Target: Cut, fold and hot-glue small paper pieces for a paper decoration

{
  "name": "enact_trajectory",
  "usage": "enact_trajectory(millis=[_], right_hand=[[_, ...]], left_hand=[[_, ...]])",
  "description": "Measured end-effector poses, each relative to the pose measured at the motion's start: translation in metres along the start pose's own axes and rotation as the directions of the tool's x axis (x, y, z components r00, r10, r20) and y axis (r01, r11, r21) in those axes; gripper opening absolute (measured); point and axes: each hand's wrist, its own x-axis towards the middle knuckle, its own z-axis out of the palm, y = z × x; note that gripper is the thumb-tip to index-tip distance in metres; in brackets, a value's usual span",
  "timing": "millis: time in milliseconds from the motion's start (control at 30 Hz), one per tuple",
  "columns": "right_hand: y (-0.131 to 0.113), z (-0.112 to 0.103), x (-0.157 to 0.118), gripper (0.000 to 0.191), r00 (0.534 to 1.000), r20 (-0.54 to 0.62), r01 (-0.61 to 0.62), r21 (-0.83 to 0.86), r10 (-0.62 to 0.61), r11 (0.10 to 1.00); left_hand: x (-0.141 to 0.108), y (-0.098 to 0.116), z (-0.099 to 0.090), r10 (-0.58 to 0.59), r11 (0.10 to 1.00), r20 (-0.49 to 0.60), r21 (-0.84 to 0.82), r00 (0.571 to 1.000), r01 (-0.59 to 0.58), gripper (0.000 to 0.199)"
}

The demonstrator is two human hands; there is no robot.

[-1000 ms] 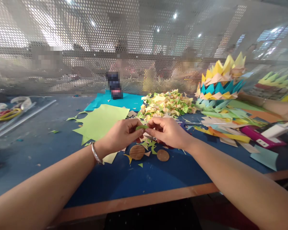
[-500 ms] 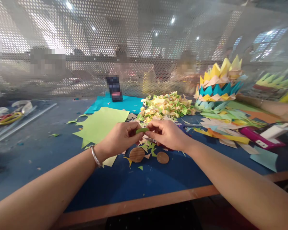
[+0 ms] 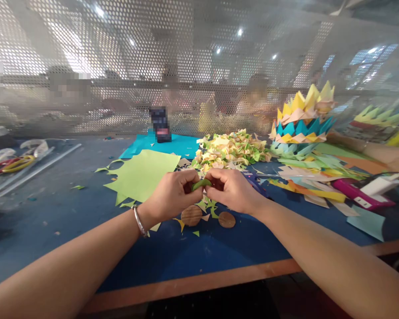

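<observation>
A small green piece of paper (image 3: 201, 184), bent into a curve, is pinched between my two hands above the middle of the table. My left hand (image 3: 174, 192), with a silver bangle at its wrist, has thumb and fingers closed on one end. On the other end, my right hand (image 3: 234, 190) is closed the same way. Beneath them lie a wooden disc (image 3: 191, 215), a second smaller disc (image 3: 226, 219) and green paper scraps (image 3: 214, 210). A light green sheet with a jagged edge (image 3: 142, 175) lies beside my left hand.
A heap of folded paper pieces (image 3: 232, 148) lies behind my hands, next to a blue sheet (image 3: 182, 145). Tiered paper crowns (image 3: 301, 119) stand at right, near a power strip (image 3: 362, 195) and another person's arm (image 3: 362, 148). Scissors (image 3: 18, 164) lie left. A perforated screen (image 3: 119, 88) closes the back.
The green paper piece now arches and tilts more between my fingers. Both hands have shifted slightly to the right in view, and the blade-like glint below them no longer shows.
</observation>
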Motion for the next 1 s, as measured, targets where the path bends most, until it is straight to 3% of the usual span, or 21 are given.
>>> enact_trajectory(millis=[267,433,700,1000], right_hand=[[0.007,-0.006,0.002,0.009,0.998,-0.064,-0.014,-0.031,0.012,0.999],[0.008,-0.006,0.002,0.010,0.999,-0.031,-0.036,0.029,0.037,0.999],[0.003,-0.001,0.001,0.014,0.998,-0.049,0.039,-0.035,-0.041,0.999],[0.008,-0.010,0.004,0.020,0.991,-0.131,0.022,-0.026,-0.025,0.999]], left_hand=[[0.001,-0.001,-0.004,-0.048,0.999,-0.035,-0.003,0.998,0.048,0.027],[0.002,-0.003,-0.004,-0.054,0.999,-0.055,0.004,0.997,0.054,0.022],[0.003,-0.001,-0.002,-0.069,0.997,0.000,-0.034,0.998,0.069,0.029],[0.005,-0.009,-0.024,-0.182,0.983,-0.004,-0.016,0.983,0.182,0.014]])
